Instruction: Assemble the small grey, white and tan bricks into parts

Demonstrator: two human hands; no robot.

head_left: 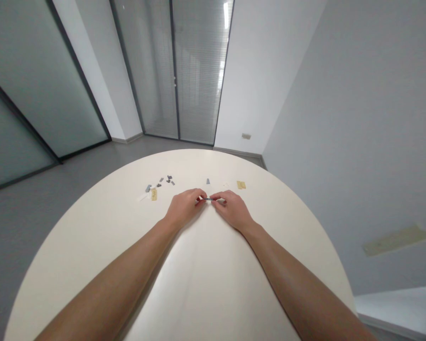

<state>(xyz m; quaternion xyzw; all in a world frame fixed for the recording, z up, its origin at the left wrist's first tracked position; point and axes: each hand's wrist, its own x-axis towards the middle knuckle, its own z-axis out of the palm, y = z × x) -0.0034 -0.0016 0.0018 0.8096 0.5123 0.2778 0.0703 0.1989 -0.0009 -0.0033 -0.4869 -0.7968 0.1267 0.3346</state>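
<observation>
Both my hands meet over the middle of a round white table (206,265). A small, thin blue-grey piece (208,199) lies between them, too small to name more exactly. My left hand (188,203) pinches its left end between thumb and fingers. At the other end, my right hand (231,207) pinches it the same way. Just beyond my fingertips, a small blue-grey piece (208,181) rests on the table. Part of the held piece is hidden by my fingers.
Left of my hands lie several small dark pieces (169,179), a blue-grey piece (148,188), a yellowish label (154,194) and a whitish strip (142,197). Another yellowish label (241,184) is on the right. Glass doors (177,71) and a wall (369,123) stand beyond the table.
</observation>
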